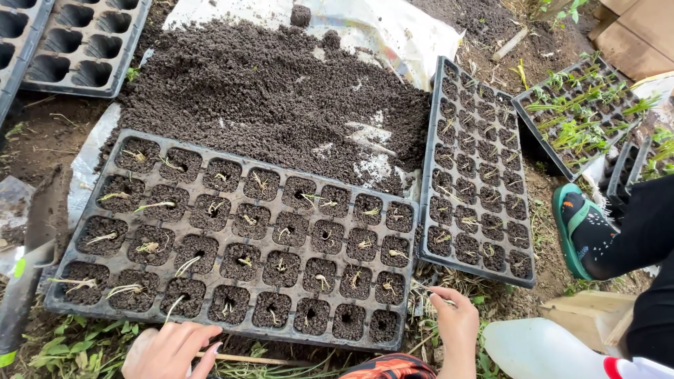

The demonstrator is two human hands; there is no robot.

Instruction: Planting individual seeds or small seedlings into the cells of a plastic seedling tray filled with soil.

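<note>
Left hand (170,349) low, palm down, fingers stretched rightward; right hand (456,323) raised, fingers loosely curled, grip empty.

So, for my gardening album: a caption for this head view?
Both hands, left and right, rest at a black seedling tray beside piled soil.
</note>
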